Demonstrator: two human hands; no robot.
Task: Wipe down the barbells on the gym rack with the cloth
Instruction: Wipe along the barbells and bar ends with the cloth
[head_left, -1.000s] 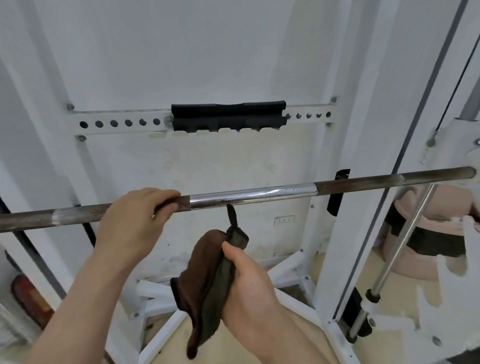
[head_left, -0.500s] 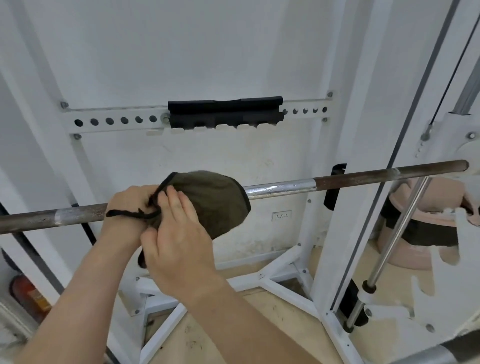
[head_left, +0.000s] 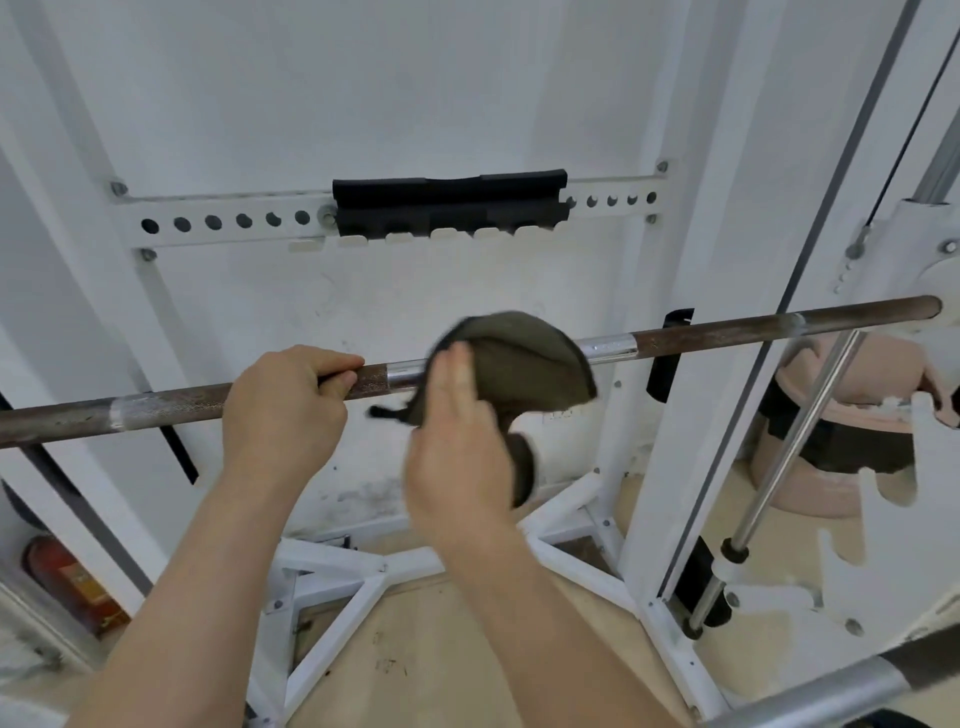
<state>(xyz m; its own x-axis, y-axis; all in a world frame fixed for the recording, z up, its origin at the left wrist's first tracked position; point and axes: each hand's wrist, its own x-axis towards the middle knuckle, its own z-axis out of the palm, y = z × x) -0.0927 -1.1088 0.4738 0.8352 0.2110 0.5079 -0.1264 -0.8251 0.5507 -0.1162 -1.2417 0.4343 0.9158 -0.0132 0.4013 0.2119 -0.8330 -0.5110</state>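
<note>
Across the gym rack (head_left: 670, 467): the barbell (head_left: 727, 332) runs left to right in front of us, its long axis close to level. The right end shows a little higher and stops free beside the white machine frame (head_left: 904, 244). The left end runs out of view.
Left hand: the left hand (head_left: 283, 402) comes over the bar from above, fingers curled round its dark knurled stretch.
Right hand: the right hand (head_left: 457, 457) is raised with its back toward us, fingers laid straight against the cloth. The thumb is hidden and the hand is blurred, so we cannot tell whether it pinches the cloth or only presses it.
Cloth: the olive cloth (head_left: 524, 364) is bunched over the bar's bright middle stretch and touches it. A tail hangs below the right palm.
Relation that counts: the cloth lies just right of the left hand, with a short strip of bare bright metal between them. The long open run of bar lies to the right, toward the free end.
Nearer hand: the right hand is already at the cloth; the left hand is beside it on the bar.
Next stroke, as we judge it: along the bar's axis, rightward, while the left hand steadies the bar against rolling.
Second bar: a second bar (head_left: 831, 686) crosses the bottom right corner, close to us, rising toward the right. Neither hand touches it.
</note>
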